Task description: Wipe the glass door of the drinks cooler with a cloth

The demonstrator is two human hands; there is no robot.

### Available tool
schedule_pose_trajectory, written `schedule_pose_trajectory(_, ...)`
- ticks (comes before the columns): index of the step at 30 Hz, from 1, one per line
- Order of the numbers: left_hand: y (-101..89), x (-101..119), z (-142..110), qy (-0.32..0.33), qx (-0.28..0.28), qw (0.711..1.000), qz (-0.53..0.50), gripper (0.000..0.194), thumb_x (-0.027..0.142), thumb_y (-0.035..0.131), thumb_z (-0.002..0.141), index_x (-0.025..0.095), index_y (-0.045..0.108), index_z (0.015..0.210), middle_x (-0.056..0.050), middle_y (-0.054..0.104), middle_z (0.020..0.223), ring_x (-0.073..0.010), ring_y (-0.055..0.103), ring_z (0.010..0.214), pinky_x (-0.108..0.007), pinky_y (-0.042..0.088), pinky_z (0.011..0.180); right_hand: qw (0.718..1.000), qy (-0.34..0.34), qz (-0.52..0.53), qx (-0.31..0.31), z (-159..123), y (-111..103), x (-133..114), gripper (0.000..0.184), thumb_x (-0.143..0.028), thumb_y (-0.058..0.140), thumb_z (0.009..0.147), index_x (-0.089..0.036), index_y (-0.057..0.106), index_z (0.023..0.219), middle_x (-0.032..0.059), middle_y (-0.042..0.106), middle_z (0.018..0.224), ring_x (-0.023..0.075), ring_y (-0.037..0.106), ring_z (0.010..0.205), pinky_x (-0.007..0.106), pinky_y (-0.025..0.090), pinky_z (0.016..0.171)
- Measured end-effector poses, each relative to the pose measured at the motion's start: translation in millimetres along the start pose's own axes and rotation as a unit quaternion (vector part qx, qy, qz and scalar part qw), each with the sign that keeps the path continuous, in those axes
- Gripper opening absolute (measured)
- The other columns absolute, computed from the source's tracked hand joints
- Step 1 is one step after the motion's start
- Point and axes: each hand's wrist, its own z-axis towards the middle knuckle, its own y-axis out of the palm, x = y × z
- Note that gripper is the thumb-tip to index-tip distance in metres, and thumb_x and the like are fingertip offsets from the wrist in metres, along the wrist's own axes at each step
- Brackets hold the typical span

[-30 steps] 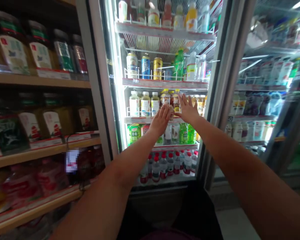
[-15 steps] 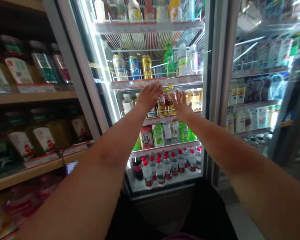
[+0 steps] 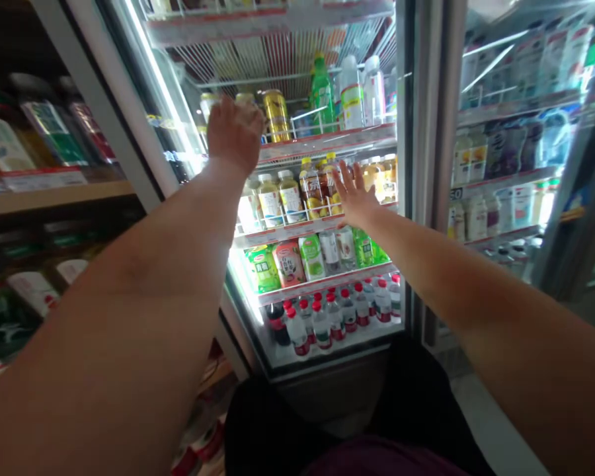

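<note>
Reaching toward the fridge's glass door [image 3: 407,132], hands well apart. Left hand [image 3: 235,135]: high, toward the left edge; fingers bent over what looks like a crumpled cloth [image 3: 251,119], beside the gold can [image 3: 276,116] in view; grip cannot be told. Right hand [image 3: 354,195]: lower, toward the right edge, fingers spread, grasping nothing. Glass contact: unclear.

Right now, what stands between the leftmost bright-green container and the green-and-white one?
A single pink container, seen in the head view.
</note>
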Motion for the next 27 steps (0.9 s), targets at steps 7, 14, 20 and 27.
schedule_pose_trajectory(7, 34.2, 6.7, -57.2, -0.007, -0.002, 1.000, 0.013, 0.048, 0.014, 0.036, 0.104, -0.003, 0.034, 0.149, -0.016, 0.021, 0.170, -0.0238, 0.003, 0.160, -0.060, 0.005, 0.129, 1.000, -0.007, 0.009, 0.007, 0.1, 2.6, 2.5, 0.147, -0.044, 0.091, 0.068, -0.024, -0.020, 0.163, 0.0075, -0.030, 0.167, 0.0456, -0.023, 0.153, 0.075, 0.024, 0.116)
schedule_pose_trajectory(14, 60.5, 25.1, -118.6, -0.006, 0.019, 1.000, 0.006, 0.058, 0.012, 0.039, 0.100, 0.019, 0.039, 0.157, -0.008, 0.032, 0.167, -0.0255, 0.008, 0.161, -0.061, 0.010, 0.129, 1.000, 0.002, 0.009, 0.004, 3.3, 6.1, 2.5, 0.143, -0.050, 0.087, 0.074, -0.023, -0.021, 0.163, 0.0057, -0.031, 0.166, 0.0448, -0.023, 0.153, 0.075, 0.026, 0.116)
schedule_pose_trajectory(20, 94.2, 63.6, -199.0, -0.016, -0.016, 1.000, -0.015, 0.054, 0.019, 0.040, 0.103, 0.027, 0.045, 0.156, -0.009, 0.037, 0.166, -0.0276, 0.019, 0.159, -0.059, 0.012, 0.128, 1.000, 0.004, 0.025, 0.015, 5.2, 8.7, 0.6, 0.143, -0.051, 0.087, 0.073, -0.022, -0.019, 0.164, 0.0071, -0.031, 0.167, 0.0469, -0.024, 0.152, 0.074, 0.023, 0.117)
schedule_pose_trajectory(27, 137.8, 101.5, -317.0, 0.096, -0.084, 0.992, -0.016, 0.047, 0.017, 0.046, 0.101, 0.027, 0.058, 0.145, -0.011, 0.052, 0.155, -0.0256, 0.033, 0.154, -0.053, 0.012, 0.129, 0.999, 0.013, 0.033, 0.004, 2.3, 5.0, -1.5, 0.149, -0.047, 0.092, 0.068, -0.024, -0.020, 0.163, 0.0066, -0.029, 0.167, 0.0443, -0.025, 0.153, 0.074, 0.023, 0.118)
